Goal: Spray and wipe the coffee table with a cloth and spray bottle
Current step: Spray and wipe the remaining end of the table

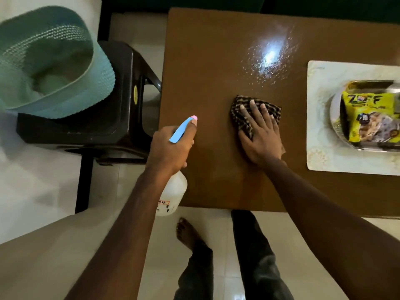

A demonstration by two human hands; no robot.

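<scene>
Pale tiled floor (164, 245), bare foot (186, 232) nearest. Brown coffee table (216, 61) beyond; spray droplets (268, 59) toward far side; placemat (320, 126) with yellow packet (368, 115) at right. Dark stool (104, 118) bearing teal basket (54, 61), left of table.

Left hand (171, 148): curled round spray bottle (173, 195), at near-left table edge.

Right hand (262, 137): fingers straight, spread, pressed flat on checked cloth (236, 111), mid-table, just short of droplets.

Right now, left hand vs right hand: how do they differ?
Left hand is curled round the spray bottle; right hand lies flat, fingers straight, on the cloth. Left hand sits at the left edge of the coffee table; right hand presses nearer its middle. Both are bare.
</scene>
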